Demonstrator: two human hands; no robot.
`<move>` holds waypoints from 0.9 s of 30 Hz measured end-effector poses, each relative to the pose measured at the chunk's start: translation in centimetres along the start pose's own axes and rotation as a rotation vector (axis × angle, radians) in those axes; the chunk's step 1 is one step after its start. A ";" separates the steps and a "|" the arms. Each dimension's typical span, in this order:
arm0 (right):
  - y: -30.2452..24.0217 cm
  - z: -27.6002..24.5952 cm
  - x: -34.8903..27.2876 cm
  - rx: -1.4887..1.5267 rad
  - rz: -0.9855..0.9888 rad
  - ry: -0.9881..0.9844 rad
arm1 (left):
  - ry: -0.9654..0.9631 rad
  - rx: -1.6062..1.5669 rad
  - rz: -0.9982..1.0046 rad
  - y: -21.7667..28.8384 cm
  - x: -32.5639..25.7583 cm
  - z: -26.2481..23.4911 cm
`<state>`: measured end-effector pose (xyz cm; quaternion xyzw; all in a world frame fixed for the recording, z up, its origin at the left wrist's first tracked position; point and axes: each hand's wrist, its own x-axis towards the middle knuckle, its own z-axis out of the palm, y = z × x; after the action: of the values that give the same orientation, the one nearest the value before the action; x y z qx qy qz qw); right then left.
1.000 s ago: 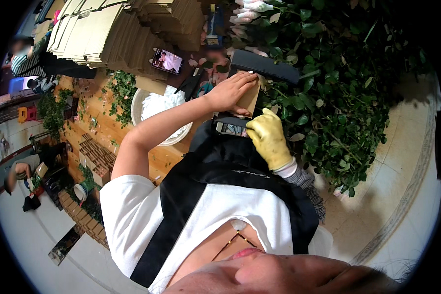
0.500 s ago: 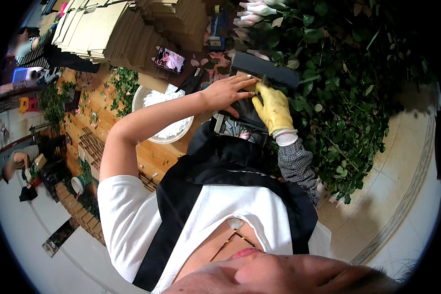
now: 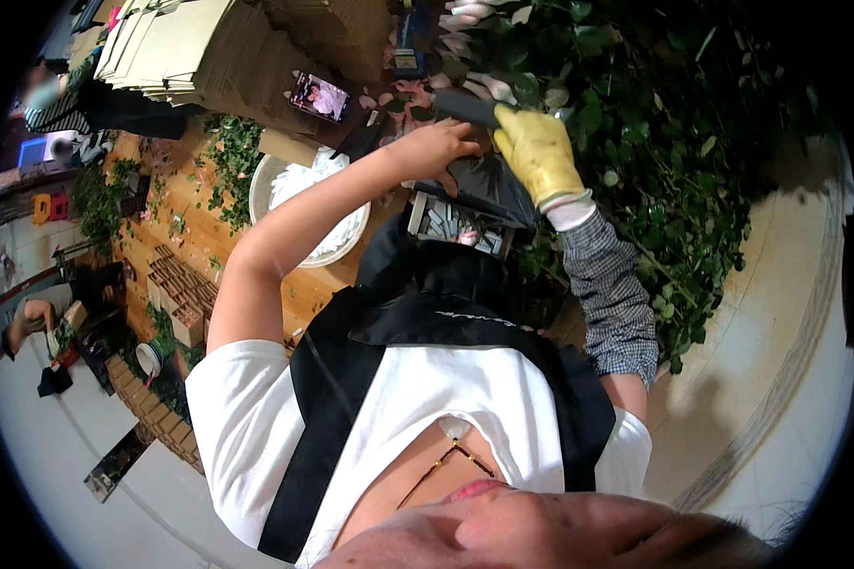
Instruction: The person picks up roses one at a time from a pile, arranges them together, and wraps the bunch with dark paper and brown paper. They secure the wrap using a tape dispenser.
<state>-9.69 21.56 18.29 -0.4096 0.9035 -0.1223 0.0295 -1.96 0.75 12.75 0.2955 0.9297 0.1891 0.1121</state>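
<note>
My bare left hand (image 3: 436,152) rests at the near side of a dark grey padded bar (image 3: 463,106). Its fingers are slightly bent and apart, with the thumb over a black plastic-covered surface (image 3: 493,185). My right hand (image 3: 541,156), in a yellow glove, lies across the right end of the bar with its fingers curled; what is inside them is hidden. Below the black surface sits a shallow tray (image 3: 414,216) with several small grey-white pieces (image 3: 436,223) and a pinkish item (image 3: 468,236).
A white tub (image 3: 261,194) of white pieces stands left of my forearm. Behind it are a lit phone (image 3: 319,97) and stacked cardboard sheets (image 3: 223,62). Leafy stems (image 3: 655,209) heap on the right, with net-wrapped pink blooms (image 3: 460,19) beyond. People (image 3: 43,313) work at far left.
My left hand has drawn back a little, its fingers now more bent. My gloved right hand has moved up, from the black surface onto the bar's right end. The view has shifted slightly.
</note>
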 end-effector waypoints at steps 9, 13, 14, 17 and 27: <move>7.8 1.7 8.6 0.312 0.079 -0.615 | -0.184 0.189 -0.035 2.3 3.4 -1.4; 5.7 -2.7 7.9 0.177 -0.004 -0.582 | -0.179 0.167 -0.061 2.2 2.9 -1.1; 4.8 -3.3 7.6 0.107 -0.040 -0.645 | -0.192 0.122 -0.122 2.3 2.7 -1.6; 3.1 -2.1 4.6 0.045 -0.106 -0.597 | -0.145 0.088 -0.128 2.0 1.8 -1.0; -3.3 8.5 -4.0 -0.548 0.002 0.108 | 0.499 -0.031 -0.248 1.1 -3.6 6.2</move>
<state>-3.27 20.80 10.72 -0.3942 0.9037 0.1048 -0.1305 3.46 1.21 7.90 0.1221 0.9546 0.2550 -0.0936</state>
